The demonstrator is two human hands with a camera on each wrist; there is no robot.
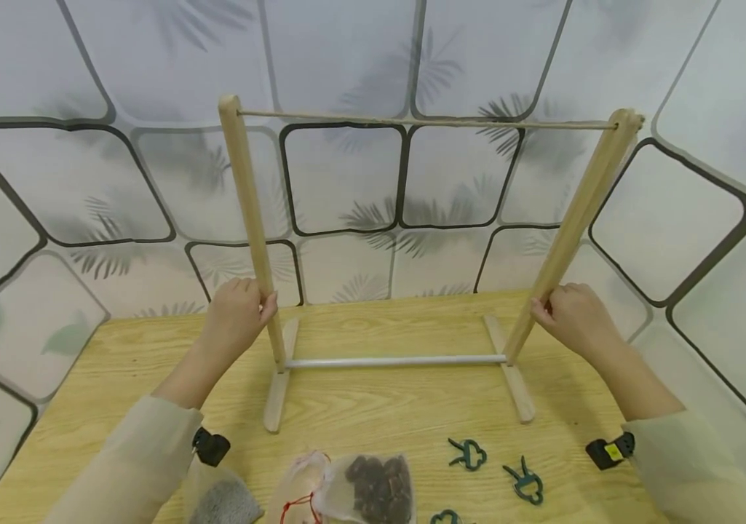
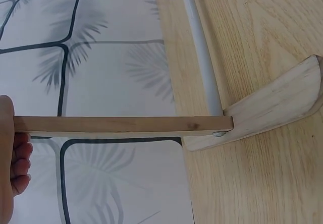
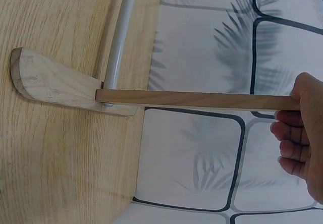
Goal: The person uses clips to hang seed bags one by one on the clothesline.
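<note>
A wooden rack (image 1: 251, 196) stands upright on the table, with two posts, two flat feet (image 1: 517, 393), a white bottom rod (image 1: 395, 361) and a cord (image 1: 425, 122) strung between the post tops. My left hand (image 1: 236, 313) grips the left post low down, fingers curled behind it and thumb in front. On the other side my right hand (image 1: 572, 316) grips the right post at about the same height. In the left wrist view the left post (image 2: 121, 125) meets its foot at a bolt. The right wrist view shows the right post (image 3: 202, 99) joined to its foot likewise.
Near the front edge lie several dark green clips (image 1: 469, 455), a clear bag of dark brown pieces (image 1: 381, 487), a pale pouch with red string (image 1: 300, 491) and a bag of grey material (image 1: 225, 501). A patterned wall covering (image 1: 346, 182) rises behind the wooden table (image 1: 379, 407).
</note>
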